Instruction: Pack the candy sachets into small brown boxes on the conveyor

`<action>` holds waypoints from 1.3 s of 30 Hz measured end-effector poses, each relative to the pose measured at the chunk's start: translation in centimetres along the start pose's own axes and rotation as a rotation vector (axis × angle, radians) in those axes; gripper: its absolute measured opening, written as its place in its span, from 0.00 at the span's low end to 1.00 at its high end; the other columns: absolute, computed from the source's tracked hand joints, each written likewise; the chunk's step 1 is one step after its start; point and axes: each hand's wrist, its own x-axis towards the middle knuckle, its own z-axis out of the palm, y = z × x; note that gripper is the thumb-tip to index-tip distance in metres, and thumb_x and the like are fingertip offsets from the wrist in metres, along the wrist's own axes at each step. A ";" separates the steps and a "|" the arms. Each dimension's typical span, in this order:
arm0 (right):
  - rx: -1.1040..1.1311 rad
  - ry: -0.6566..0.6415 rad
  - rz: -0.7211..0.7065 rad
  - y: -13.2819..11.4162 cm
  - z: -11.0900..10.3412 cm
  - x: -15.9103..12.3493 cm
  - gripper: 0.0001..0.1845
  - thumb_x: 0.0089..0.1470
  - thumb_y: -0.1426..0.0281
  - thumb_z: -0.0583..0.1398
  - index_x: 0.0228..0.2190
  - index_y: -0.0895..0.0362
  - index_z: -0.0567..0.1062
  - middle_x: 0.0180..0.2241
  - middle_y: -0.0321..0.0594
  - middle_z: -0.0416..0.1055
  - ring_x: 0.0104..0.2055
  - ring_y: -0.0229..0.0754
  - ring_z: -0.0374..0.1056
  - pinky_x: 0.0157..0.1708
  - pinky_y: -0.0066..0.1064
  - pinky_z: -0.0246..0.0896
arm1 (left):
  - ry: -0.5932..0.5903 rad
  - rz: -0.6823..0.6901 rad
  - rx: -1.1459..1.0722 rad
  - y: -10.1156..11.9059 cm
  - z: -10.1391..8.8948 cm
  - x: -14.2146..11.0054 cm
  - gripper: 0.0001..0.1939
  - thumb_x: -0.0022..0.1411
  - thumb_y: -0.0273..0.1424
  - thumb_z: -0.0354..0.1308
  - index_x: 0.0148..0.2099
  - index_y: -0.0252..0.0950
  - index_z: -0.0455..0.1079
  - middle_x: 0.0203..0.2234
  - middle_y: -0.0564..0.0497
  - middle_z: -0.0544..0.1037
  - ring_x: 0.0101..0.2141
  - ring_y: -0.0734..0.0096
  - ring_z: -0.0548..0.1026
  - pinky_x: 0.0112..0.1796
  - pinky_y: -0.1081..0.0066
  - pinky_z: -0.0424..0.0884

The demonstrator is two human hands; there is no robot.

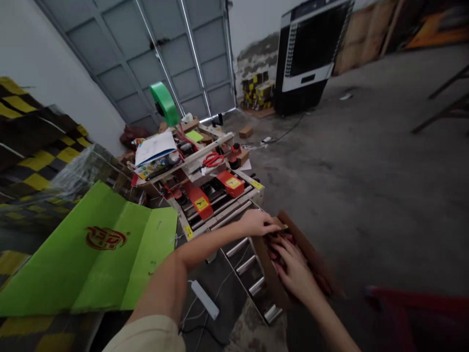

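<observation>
An open brown cardboard carton point(269, 276) rests on the roller conveyor, its side flaps raised. Small reddish packets, blurred, lie inside it. At the carton's far end, my left hand point(258, 222) has its fingers curled over the end flap point(280, 226). My right hand point(295, 269) reaches into the carton, with fingers stretched out flat over the reddish packets. Part of the contents is hidden beneath that hand.
Beyond the carton stands a carton-sealing machine point(216, 195) with red guards, red scissors point(212, 160) and a green tape roll point(164, 103). Green cardboard point(91, 254) leans at left by stacked yellow-black cartons point(44, 161). A white power strip point(205, 299) lies beside the rollers point(247, 265).
</observation>
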 end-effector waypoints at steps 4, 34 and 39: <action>0.281 0.184 0.064 0.4 -1.7 -0.4 0.13 0.65 0.66 0.50 0.45 0.55 0.71 0.60 0.49 0.65 0.59 0.47 0.67 0.51 0.40 0.71 | -0.014 -0.126 0.198 1.2 2.2 0.9 0.20 0.72 0.42 0.47 0.46 0.38 0.78 0.39 0.47 0.81 0.40 0.64 0.79 0.35 0.69 0.66; 0.244 0.018 0.407 -4.7 -4.2 -2.7 0.30 0.59 0.58 0.57 0.59 0.58 0.68 0.67 0.57 0.54 0.69 0.63 0.49 0.60 0.68 0.49 | 0.437 -0.124 -0.014 7.0 4.3 -3.9 0.32 0.71 0.46 0.41 0.68 0.30 0.53 0.67 0.33 0.56 0.68 0.56 0.53 0.65 0.55 0.51; 0.501 0.144 0.463 0.5 -8.2 -6.0 0.24 0.61 0.61 0.54 0.55 0.59 0.72 0.55 0.51 0.72 0.57 0.46 0.70 0.55 0.42 0.69 | -0.057 0.045 0.189 8.0 5.8 -5.4 0.63 0.48 0.64 0.60 0.72 0.29 0.46 0.71 0.32 0.43 0.70 0.40 0.40 0.67 0.47 0.41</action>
